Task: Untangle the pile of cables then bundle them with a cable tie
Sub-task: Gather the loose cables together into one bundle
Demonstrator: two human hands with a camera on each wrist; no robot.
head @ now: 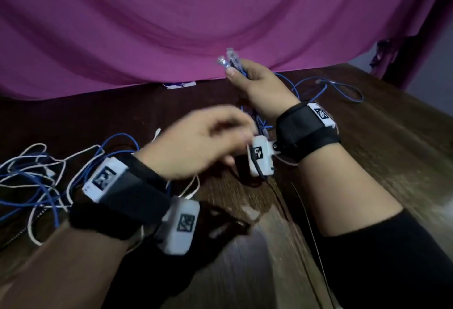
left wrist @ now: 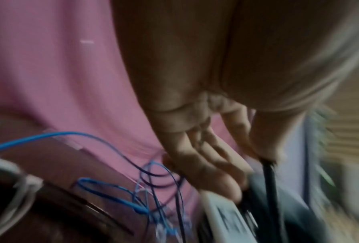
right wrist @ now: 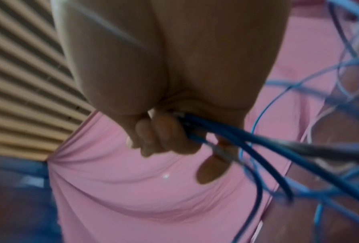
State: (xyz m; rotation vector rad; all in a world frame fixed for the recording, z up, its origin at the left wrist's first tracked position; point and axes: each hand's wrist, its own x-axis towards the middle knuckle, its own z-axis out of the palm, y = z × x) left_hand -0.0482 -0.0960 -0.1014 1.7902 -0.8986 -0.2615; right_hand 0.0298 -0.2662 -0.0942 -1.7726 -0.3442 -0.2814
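I am holding my right hand (head: 255, 85) raised over the wooden table (head: 382, 137), its fingers curled round a gathered group of blue network cables (right wrist: 232, 131), with their clear plug ends (head: 226, 58) standing up past my fingertips. I judge the sorting part-done: several ends are collected in that one grip, but the lengths below it are hanging and looping loosely on the table to the right. A second heap of blue and white cables (head: 36, 176) is lying to the left, crossed over itself and, as far as I can judge, untouched. No bundling is showing, and I am finding no cable tie in any view. My left hand (head: 201, 142) is reaching toward the strands under my right wrist; it is badly blurred. In the left wrist view its fingers (left wrist: 205, 156) are looking mostly straight beside the blue strands, and I am seeing nothing gripped, though contact cannot be settled. How many cables my right hand is holding I cannot count. The pink cloth (head: 171, 14) is covering the far edge of the table, and my forearms are hiding its middle.
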